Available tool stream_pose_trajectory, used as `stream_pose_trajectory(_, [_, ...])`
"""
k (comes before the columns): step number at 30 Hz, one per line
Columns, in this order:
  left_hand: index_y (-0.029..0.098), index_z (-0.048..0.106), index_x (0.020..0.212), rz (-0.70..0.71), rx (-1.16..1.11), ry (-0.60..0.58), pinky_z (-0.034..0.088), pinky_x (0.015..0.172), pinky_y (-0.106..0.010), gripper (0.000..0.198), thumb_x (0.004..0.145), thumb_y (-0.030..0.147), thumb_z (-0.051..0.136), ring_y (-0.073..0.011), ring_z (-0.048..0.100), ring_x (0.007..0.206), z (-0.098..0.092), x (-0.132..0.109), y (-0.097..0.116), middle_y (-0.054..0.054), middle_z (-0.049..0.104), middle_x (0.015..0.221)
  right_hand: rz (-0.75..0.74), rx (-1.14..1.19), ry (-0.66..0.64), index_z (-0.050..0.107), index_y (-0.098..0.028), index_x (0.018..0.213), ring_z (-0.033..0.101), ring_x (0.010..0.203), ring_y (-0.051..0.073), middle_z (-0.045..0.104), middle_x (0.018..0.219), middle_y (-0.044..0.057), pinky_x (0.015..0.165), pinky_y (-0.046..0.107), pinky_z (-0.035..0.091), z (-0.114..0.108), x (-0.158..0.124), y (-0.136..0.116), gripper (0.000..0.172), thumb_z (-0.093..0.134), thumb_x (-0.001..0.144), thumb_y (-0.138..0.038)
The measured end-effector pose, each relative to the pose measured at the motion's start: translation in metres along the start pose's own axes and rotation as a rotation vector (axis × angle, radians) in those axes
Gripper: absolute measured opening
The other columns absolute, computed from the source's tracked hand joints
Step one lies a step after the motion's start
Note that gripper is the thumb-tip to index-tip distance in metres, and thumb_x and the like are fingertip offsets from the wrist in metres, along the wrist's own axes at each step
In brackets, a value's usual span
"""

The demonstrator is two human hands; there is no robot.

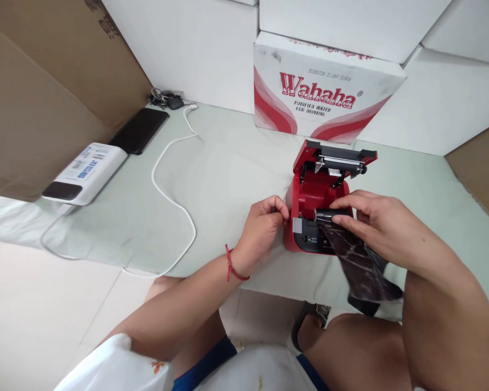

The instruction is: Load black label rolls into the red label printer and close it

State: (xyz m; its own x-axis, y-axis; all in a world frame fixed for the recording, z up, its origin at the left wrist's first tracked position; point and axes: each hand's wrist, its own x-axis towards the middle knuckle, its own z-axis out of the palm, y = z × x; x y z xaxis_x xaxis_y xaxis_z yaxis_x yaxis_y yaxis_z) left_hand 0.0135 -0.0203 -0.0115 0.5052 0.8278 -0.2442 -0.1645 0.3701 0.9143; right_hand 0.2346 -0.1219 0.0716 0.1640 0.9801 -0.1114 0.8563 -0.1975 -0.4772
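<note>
Red plastic printer point(312, 191) with its lid point(339, 158) hinged open and tilted back, standing on a pale green table point(228, 163) just in front of a white-and-red carton point(321, 92) printed "Wahaha".

Left hand point(263, 228) – fingers curled almost closed, fingertips against the printer's left wall. Whether they pinch any part of it cannot be told. A red cord bracelet point(230, 266) circles the wrist.

Right hand point(370, 222) – thumb and forefinger closed on a dark roll point(325, 215), held level over the front edge of the printer's open bay. A strip of dark, glossy film point(361, 266) trails from the roll, down past the table edge and under the forearm.

Left part of the table: a white cable point(175, 202) lies in loose curves. Beside it are a white power bank point(85, 174) and a black phone point(140, 129), both close against a leaning sheet of brown cardboard point(44, 81). A bunch of keys point(165, 100) lies near the back wall, well apart from the printer.
</note>
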Motion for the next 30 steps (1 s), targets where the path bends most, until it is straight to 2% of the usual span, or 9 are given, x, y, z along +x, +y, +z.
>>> stream_pose_trajectory(3, [0.022,0.063,0.069,0.121,0.098,0.026,0.040,0.072,-0.032,0.008,0.066,0.015,0.062,-0.0163,0.051,0.073,-0.001,-0.008,0.001,0.000,0.062,0.074,-0.001,-0.104,0.007,0.089,-0.031,0.123,0.081,0.098,0.028,0.085,0.116,0.008,0.088,0.042,0.063,0.009,0.009,-0.003,0.032,0.063,0.107,-0.042])
stream_pose_trajectory(8, [0.024,0.075,0.109,0.984,0.495,-0.062,0.056,0.093,-0.041,0.026,0.087,0.012,0.066,-0.0244,0.068,0.105,-0.007,-0.026,-0.003,-0.007,0.072,0.110,-0.024,-0.177,0.066,0.089,-0.029,0.129,0.081,0.108,0.032,0.082,0.118,0.012,0.100,0.048,0.065,0.023,0.022,-0.009,0.034,0.062,0.111,-0.039])
stream_pose_trajectory(11, [0.020,0.072,0.134,1.278,0.643,-0.134,0.059,0.103,-0.046,0.049,0.085,0.014,0.066,-0.0290,0.070,0.117,-0.008,-0.030,-0.011,-0.011,0.072,0.119,-0.021,-0.213,0.098,0.089,-0.028,0.131,0.081,0.115,0.035,0.083,0.127,0.013,0.100,0.049,0.064,0.025,0.027,-0.012,0.035,0.061,0.112,-0.039])
stream_pose_trajectory(14, [0.018,0.061,0.156,1.306,0.665,-0.057,0.060,0.105,-0.045,0.065,0.092,0.020,0.070,-0.0294,0.071,0.120,-0.005,-0.028,-0.018,-0.013,0.073,0.126,0.017,-0.291,0.048,0.088,-0.028,0.135,0.082,0.116,0.037,0.084,0.137,0.014,0.095,0.049,0.064,0.022,0.030,-0.015,0.036,0.064,0.109,-0.036])
stream_pose_trajectory(18, [0.023,0.050,0.169,1.182,0.693,0.095,0.061,0.108,-0.048,0.071,0.101,0.030,0.071,-0.0305,0.069,0.128,-0.004,-0.025,-0.021,-0.015,0.073,0.140,-0.008,-0.346,-0.096,0.087,-0.031,0.136,0.083,0.114,0.035,0.086,0.139,0.010,0.089,0.044,0.062,0.013,0.034,-0.018,0.038,0.071,0.101,-0.029])
stream_pose_trajectory(22, [0.026,0.044,0.176,0.998,0.707,0.080,0.060,0.114,-0.052,0.077,0.106,0.039,0.072,-0.0343,0.065,0.143,-0.006,-0.022,-0.015,-0.018,0.067,0.159,-0.003,-0.407,-0.162,0.085,-0.032,0.138,0.083,0.109,0.034,0.089,0.133,0.008,0.083,0.042,0.057,0.011,0.037,-0.021,0.041,0.068,0.101,-0.026])
stream_pose_trajectory(24, [0.027,0.052,0.171,0.961,0.695,0.028,0.058,0.119,-0.053,0.067,0.109,0.039,0.074,-0.0329,0.068,0.142,-0.007,-0.021,-0.011,-0.016,0.073,0.154,0.013,-0.432,-0.141,0.084,-0.030,0.139,0.084,0.108,0.035,0.089,0.133,0.010,0.082,0.043,0.057,0.013,0.036,-0.022,0.041,0.062,0.105,-0.027])
stream_pose_trajectory(28, [0.028,0.080,0.126,1.062,0.721,-0.042,0.057,0.118,-0.047,0.018,0.110,0.022,0.074,-0.0266,0.074,0.127,-0.005,-0.022,-0.005,-0.006,0.088,0.120,0.024,-0.395,-0.068,0.081,-0.029,0.143,0.084,0.106,0.034,0.089,0.133,0.011,0.082,0.042,0.057,0.018,0.031,-0.020,0.042,0.056,0.109,-0.029])
stream_pose_trajectory(30, [0.027,0.081,0.121,1.160,0.764,-0.039,0.058,0.109,-0.045,0.017,0.109,0.017,0.073,-0.0253,0.076,0.119,-0.005,-0.024,-0.004,-0.005,0.090,0.110,0.040,-0.364,-0.042,0.081,-0.029,0.143,0.085,0.103,0.034,0.090,0.129,0.011,0.081,0.042,0.058,0.017,0.028,-0.019,0.042,0.056,0.110,-0.032])
